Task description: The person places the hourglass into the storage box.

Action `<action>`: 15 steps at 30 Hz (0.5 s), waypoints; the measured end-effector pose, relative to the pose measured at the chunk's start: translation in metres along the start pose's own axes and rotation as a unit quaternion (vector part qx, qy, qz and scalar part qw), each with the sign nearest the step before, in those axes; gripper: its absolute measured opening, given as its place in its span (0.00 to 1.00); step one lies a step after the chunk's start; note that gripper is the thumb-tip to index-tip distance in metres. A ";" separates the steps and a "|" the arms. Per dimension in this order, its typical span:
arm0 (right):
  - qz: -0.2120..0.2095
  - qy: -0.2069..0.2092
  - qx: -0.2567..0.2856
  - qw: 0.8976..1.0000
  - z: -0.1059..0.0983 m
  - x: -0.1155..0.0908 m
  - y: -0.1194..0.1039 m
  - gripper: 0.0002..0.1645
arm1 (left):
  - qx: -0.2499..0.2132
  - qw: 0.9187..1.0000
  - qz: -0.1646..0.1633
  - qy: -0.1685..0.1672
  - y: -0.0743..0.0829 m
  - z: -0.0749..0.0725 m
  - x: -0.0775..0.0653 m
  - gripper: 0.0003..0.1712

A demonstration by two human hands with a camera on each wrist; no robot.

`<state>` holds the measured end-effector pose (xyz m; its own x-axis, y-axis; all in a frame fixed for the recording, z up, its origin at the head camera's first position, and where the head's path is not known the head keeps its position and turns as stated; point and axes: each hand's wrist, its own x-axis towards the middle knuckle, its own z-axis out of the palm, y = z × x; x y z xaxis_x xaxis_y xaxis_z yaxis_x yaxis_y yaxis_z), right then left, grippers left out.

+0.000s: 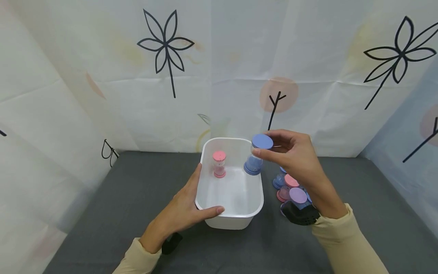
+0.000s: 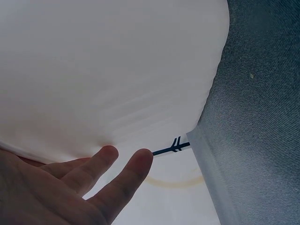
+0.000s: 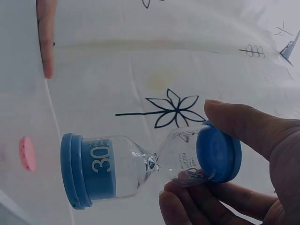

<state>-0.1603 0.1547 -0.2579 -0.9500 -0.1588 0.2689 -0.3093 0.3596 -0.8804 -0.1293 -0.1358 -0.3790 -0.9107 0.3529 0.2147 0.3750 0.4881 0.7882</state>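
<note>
My right hand [image 1: 294,154] pinches a blue hourglass [image 1: 254,161] by its upper cap, thumb on one side and fingers on the other. The timer leans slightly over the right rim of a white plastic tub [image 1: 228,207]. In the right wrist view, blue sand fills the far end of the hourglass [image 3: 101,166], marked 30. My left hand [image 1: 186,207] rests against the tub's near left corner, thumb across the front rim. The left wrist view shows its fingers [image 2: 129,180] straight along the outer wall. A pink hourglass [image 1: 219,164] stands upright inside the tub.
Several more hourglasses in pink, purple and blue cluster right of the tub, partly hidden under my right forearm; a purple-capped hourglass [image 1: 298,195] is nearest. A dark grey cloth [image 1: 137,198] covers the table. White printed fabric [image 1: 226,68] hangs behind and at the sides.
</note>
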 end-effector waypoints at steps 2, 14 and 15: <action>-0.002 -0.006 -0.003 1.000 0.006 0.008 0.003 0.27 | -0.003 1.000 -0.001 -0.002 0.000 0.000 0.000 0.72; 0.028 -0.027 0.007 0.999 0.039 0.052 0.021 0.27 | -0.018 1.000 -0.009 -0.010 0.001 0.000 0.001 0.72; 0.033 -0.028 0.004 0.999 0.041 0.055 0.024 0.27 | -0.017 1.000 -0.013 -0.010 0.001 0.000 0.001 0.72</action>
<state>-0.2179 0.1166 -0.2804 -0.9644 -0.1859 0.1883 -0.2455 0.3636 -0.8986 -0.1295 -0.1354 -0.3780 -0.9160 0.3572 0.1826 0.3452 0.4697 0.8125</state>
